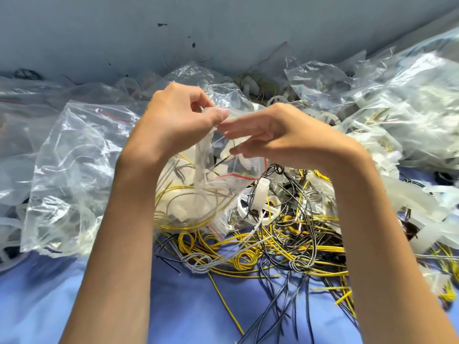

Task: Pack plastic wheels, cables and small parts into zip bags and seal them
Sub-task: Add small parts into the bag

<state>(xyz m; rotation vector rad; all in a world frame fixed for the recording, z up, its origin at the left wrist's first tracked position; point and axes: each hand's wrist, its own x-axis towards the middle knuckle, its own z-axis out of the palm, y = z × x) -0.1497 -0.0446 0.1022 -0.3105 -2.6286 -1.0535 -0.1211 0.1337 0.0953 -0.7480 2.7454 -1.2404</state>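
My left hand (173, 120) pinches the top of a clear zip bag (198, 189) that hangs below it, holding a white plastic wheel, yellow cable coils and small white parts. My right hand (268, 135) is at the bag's mouth with its fingers extended and close together, touching the plastic; whether it grips anything I cannot tell. A tangle of loose yellow, black and grey cables (285, 249) lies on the blue cloth (62, 306) under the bag. Loose white wheels (250, 209) lie among the cables.
A large crumpled clear bag (74, 175) lies at the left. Heaps of filled zip bags (409, 115) pile up at the right and along the back against a grey wall (223, 28). Bare blue cloth shows in the near left.
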